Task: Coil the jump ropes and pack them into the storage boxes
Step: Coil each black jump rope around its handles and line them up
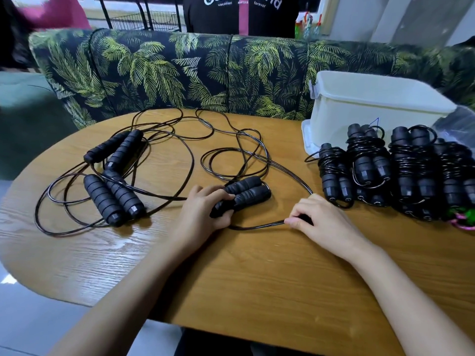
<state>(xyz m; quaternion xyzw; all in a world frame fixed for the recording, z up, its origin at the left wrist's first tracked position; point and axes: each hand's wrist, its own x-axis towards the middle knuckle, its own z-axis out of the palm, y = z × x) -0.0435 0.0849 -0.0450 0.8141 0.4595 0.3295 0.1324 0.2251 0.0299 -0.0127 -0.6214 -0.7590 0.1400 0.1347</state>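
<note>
Two black foam handles (246,192) lie side by side on the wooden table (257,283), and the left hand (203,214) has its fingers curled round their near ends, clamping the pair together. Across from it, the right hand (321,219) pinches the thin black cord (259,225) between thumb and fingers, resting low on the tabletop. That cord sags in a short arc from one hand to the other, and more of it loops loose over the middle of the table. Off to the left, a far pair of handles (115,150) and a near pair of handles (113,199) sit in a tangle of uncoiled rope. On the right, the coiled jump ropes (411,170) stand in a row, cord wound tight round their handles, just in front of the white storage box (372,104). Behind it all runs a palm-print sofa (180,73).
</note>
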